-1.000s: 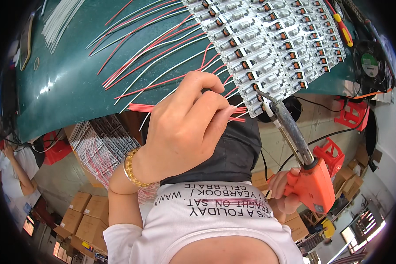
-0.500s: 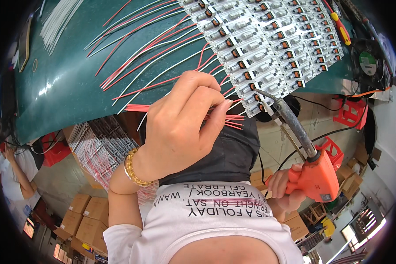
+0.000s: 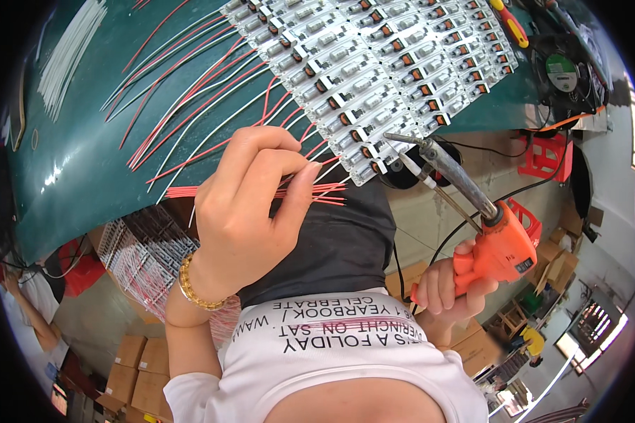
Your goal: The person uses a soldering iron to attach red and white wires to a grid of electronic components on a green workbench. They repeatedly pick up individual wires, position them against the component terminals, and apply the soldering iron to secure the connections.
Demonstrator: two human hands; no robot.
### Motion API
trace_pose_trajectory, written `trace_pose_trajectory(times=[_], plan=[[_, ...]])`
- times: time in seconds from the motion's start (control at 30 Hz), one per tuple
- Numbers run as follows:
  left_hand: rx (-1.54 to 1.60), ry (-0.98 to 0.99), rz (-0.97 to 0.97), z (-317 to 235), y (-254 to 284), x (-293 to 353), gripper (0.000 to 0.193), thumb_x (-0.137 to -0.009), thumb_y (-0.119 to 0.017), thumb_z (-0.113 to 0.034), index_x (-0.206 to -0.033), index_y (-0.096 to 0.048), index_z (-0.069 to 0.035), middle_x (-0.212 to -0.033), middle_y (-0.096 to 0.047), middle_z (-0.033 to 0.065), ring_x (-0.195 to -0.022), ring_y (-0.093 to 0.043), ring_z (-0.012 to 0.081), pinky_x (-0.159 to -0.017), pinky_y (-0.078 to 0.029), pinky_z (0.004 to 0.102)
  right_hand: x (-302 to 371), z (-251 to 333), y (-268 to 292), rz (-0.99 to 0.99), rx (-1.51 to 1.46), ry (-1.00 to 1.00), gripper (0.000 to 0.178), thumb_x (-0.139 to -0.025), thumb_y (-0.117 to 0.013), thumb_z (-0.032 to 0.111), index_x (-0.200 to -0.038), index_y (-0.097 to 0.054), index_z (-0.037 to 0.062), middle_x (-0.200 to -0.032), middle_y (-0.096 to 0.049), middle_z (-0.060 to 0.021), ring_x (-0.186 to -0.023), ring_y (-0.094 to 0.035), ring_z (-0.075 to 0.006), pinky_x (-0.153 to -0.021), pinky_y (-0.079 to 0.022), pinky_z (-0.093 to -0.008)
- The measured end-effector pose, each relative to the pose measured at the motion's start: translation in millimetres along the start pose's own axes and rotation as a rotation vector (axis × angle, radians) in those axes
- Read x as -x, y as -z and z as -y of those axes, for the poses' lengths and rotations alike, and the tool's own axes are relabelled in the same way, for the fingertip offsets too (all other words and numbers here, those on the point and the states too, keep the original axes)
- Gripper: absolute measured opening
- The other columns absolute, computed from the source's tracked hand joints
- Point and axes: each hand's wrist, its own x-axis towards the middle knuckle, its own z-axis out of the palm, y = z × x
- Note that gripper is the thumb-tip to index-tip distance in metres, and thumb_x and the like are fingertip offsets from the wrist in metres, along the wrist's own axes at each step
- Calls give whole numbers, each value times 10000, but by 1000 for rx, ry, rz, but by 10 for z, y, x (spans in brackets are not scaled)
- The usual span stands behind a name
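My left hand (image 3: 250,204) is closed, thumb and index finger pinching a thin red wire (image 3: 329,161) at the near left edge of a panel of small circuit boards (image 3: 374,70). Below that hand, and partly hidden by it, lies a bundle of red wires (image 3: 183,191). My right hand (image 3: 450,287) is wrapped round the handle of an orange soldering gun (image 3: 504,247). The gun's dark metal tip (image 3: 395,137) hangs over the near right corner of the panel; whether it touches cannot be made out. Red and white wires (image 3: 204,106) trail leftward from the panel's left edge.
The panel lies on a green tabletop (image 3: 70,169). White wires (image 3: 70,53) lie far left. At the far right are a yellow-red screwdriver (image 3: 512,25) and a black fan (image 3: 563,72). Wired boards (image 3: 144,254) are piled lower left. A red stool (image 3: 543,156) stands beyond the table.
The whole view has shifted, so the panel and my left hand sit farther left. Relative to the panel, the soldering gun's tip has moved slightly right. Both hands keep their hold.
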Motion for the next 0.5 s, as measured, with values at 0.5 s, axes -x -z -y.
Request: trace_pose_trajectory(times=[0.5], plan=[[-68,4,18,-12,0,8,137,-751,-730,41,-820,-621,-5,-916,-610,108,-715,-585,183,-575,-464,269,216,-59,138,17,435,138,785,-897,-543,617,-1317,-383,-27,-510,-451,27,-402,-418,-112,-430,-393,-276]])
